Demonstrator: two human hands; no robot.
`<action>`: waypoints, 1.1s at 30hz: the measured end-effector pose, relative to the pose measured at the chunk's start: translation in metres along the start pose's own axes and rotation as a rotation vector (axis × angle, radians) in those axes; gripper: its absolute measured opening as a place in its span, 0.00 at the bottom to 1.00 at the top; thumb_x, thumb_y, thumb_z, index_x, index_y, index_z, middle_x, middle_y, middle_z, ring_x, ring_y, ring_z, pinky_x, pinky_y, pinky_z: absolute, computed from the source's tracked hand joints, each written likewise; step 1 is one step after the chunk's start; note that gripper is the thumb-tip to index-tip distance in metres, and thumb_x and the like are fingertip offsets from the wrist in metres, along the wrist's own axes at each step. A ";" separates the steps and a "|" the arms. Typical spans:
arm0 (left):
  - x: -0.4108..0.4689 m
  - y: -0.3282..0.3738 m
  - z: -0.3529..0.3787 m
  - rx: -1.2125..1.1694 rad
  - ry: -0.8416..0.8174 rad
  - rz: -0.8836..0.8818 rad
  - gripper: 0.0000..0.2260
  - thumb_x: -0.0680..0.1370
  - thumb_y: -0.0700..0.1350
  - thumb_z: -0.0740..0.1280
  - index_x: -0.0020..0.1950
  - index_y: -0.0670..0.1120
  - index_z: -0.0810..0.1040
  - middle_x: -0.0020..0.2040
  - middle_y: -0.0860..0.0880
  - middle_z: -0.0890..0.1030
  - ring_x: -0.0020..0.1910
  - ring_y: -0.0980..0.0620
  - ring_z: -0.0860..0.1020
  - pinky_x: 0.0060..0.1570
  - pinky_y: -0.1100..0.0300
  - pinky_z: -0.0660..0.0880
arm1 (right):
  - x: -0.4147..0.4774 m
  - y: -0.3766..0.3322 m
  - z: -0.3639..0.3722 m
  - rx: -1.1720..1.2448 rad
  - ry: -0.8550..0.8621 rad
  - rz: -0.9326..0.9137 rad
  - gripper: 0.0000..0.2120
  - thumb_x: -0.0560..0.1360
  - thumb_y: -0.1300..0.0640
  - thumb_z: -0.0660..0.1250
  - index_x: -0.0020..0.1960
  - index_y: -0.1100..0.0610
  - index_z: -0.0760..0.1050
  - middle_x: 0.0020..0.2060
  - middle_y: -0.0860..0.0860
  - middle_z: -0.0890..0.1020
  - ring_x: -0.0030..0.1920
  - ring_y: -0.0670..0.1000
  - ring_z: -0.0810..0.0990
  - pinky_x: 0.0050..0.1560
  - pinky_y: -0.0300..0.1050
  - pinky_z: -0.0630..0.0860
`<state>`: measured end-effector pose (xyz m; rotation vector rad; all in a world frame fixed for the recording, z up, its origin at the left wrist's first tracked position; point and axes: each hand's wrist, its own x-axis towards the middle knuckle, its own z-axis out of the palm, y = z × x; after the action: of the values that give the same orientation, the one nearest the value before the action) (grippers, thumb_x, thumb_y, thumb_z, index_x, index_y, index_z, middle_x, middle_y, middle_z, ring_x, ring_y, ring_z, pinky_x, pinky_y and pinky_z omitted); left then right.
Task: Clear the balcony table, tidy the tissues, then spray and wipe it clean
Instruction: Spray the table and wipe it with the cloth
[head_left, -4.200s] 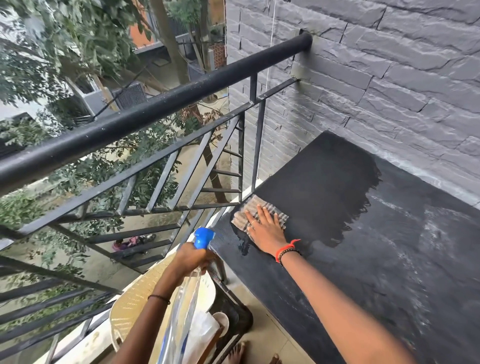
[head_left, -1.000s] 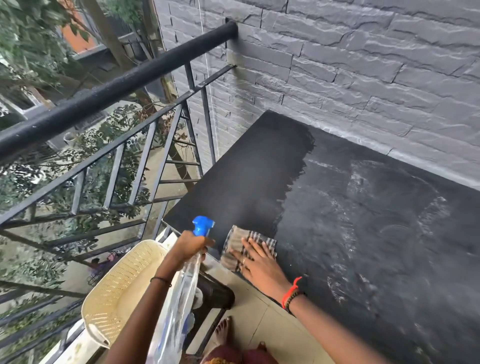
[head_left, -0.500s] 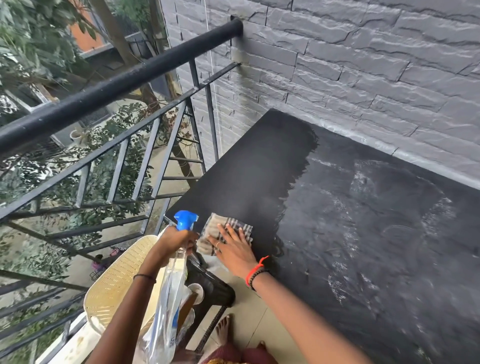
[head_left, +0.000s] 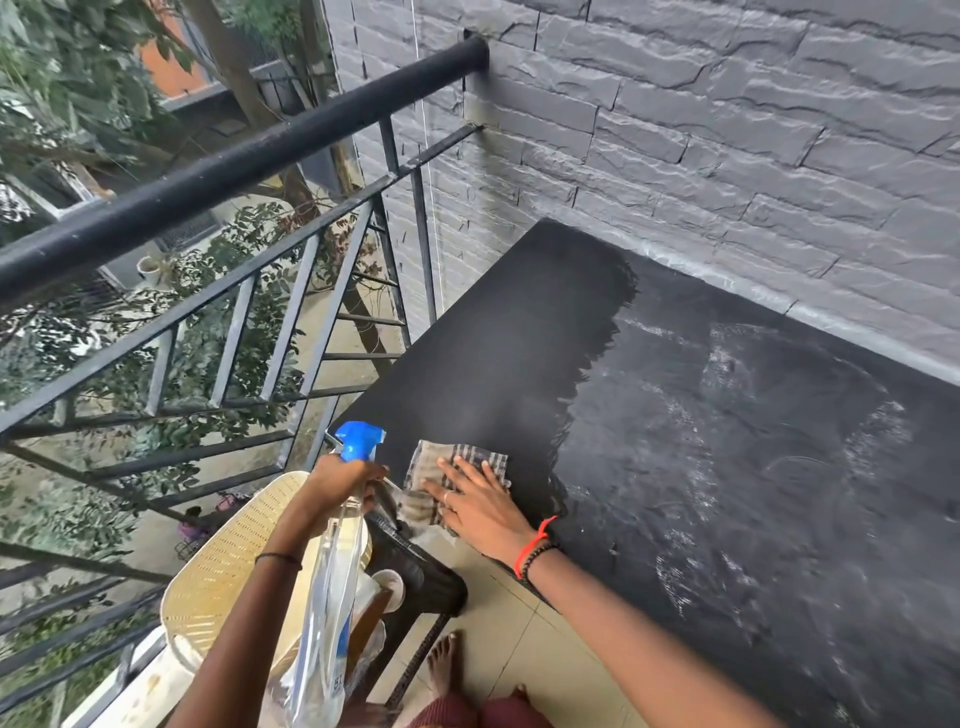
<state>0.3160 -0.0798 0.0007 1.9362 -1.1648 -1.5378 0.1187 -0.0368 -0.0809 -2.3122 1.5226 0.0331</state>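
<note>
Head view, looking down at the near left corner of the table (head_left: 519, 338).

Right hand (head_left: 483, 512): lies flat, fingers straight and spread, palm down on a checked cloth (head_left: 457, 456). It presses the cloth against the table top and does not curl round it. The cloth sits at the near left corner, and its lower part reaches the table's near edge. A red and dark bracelet (head_left: 531, 548) is on the right wrist.

Left hand (head_left: 337, 483): fingers are wrapped round the neck of a clear spray bottle (head_left: 327, 608), just below its blue spray head (head_left: 359, 439). The bottle hangs downward from the grip, off the table, just beside the corner. The nozzle direction cannot be read. A thin black band (head_left: 278, 558) is on the left wrist.

The hands are apart but near each other, with the spray head just left of the cloth.

Table surface: the left portion is uniformly dark. The right portion is greyer, with whitish streaks and arcs (head_left: 753, 441). The boundary between the two is jagged and runs from the wall side toward the cloth.

Surroundings: a grey stone-faced wall (head_left: 727, 130) lies along the far edge of the table. A black metal railing (head_left: 234, 171) stands to the left, with trees beyond it. Below the left arm is a cream perforated basket (head_left: 223, 561), beside a dark stool (head_left: 423, 569). A bare foot (head_left: 444, 660) rests on the tiled floor (head_left: 519, 623).
</note>
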 end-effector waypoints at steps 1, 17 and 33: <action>0.001 0.000 0.000 0.003 -0.003 0.001 0.06 0.73 0.36 0.67 0.37 0.40 0.74 0.25 0.46 0.74 0.23 0.51 0.71 0.30 0.60 0.70 | 0.001 -0.004 0.001 -0.010 0.004 0.010 0.23 0.81 0.53 0.53 0.76 0.47 0.56 0.77 0.51 0.51 0.77 0.54 0.47 0.75 0.57 0.40; 0.006 0.030 0.062 -0.018 -0.122 0.017 0.08 0.73 0.34 0.67 0.36 0.39 0.71 0.26 0.44 0.71 0.19 0.51 0.69 0.20 0.64 0.68 | -0.084 0.070 0.011 -0.053 0.048 0.256 0.22 0.73 0.49 0.54 0.65 0.44 0.73 0.66 0.49 0.75 0.64 0.52 0.75 0.59 0.56 0.75; 0.008 0.040 0.115 0.059 -0.220 0.020 0.10 0.72 0.33 0.67 0.33 0.40 0.70 0.23 0.46 0.70 0.18 0.50 0.68 0.21 0.64 0.68 | -0.130 0.091 0.016 -0.067 0.170 0.314 0.23 0.72 0.49 0.55 0.66 0.44 0.71 0.66 0.49 0.75 0.64 0.51 0.75 0.62 0.56 0.74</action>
<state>0.1949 -0.0883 -0.0097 1.8203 -1.3282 -1.7593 -0.0135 0.0520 -0.0940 -2.1485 1.9869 -0.0314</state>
